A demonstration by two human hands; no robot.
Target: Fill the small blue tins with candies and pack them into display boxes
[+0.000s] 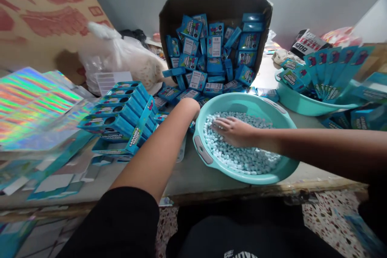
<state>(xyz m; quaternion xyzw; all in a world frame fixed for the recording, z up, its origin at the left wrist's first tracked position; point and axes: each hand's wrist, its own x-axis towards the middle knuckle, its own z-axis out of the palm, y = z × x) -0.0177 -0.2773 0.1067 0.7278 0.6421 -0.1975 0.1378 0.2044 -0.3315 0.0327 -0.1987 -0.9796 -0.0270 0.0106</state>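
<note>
A turquoise basin with grey handle grips holds a layer of small pale blue-white pieces, which look like candies. My right hand reaches in from the right and lies palm down on them, fingers stretched out and fingertips partly sunk among the pieces. My left hand is bent down beside the basin's left rim, close to loose blue printed boxes. Its fingers are hidden behind the wrist and the rim, so whether it holds anything does not show.
Behind the basin a cardboard carton lies on its side, spilling small blue boxes. Stacked blue display boxes stand at left, near shiny holographic sheets. A second turquoise basin holds folded blue cartons at right. A plastic bag sits behind.
</note>
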